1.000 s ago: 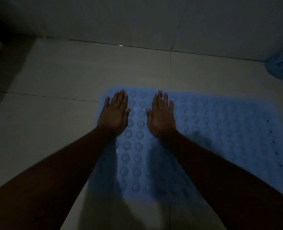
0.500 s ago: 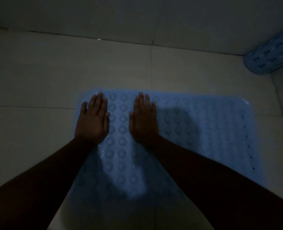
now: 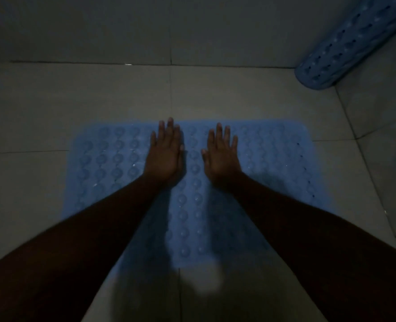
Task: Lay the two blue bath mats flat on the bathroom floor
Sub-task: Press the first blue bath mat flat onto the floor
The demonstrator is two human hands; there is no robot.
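L hand (image 3: 165, 156) + R hand (image 3: 221, 155) spread flat, palms down, gripping nothing | pressing mid flat mat (image 3: 113, 163) on floor tiles (image 3: 53, 108) | rolled mat (image 3: 350, 43) still curled in far-right corner | risk: dim light, suction cups unseated, edges lifting w/ uneven pressure

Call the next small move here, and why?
Probably lift both hands and reach for the rolled mat in the far right corner. The flat mat already lies spread under the left hand and right hand; the second is still rolled.
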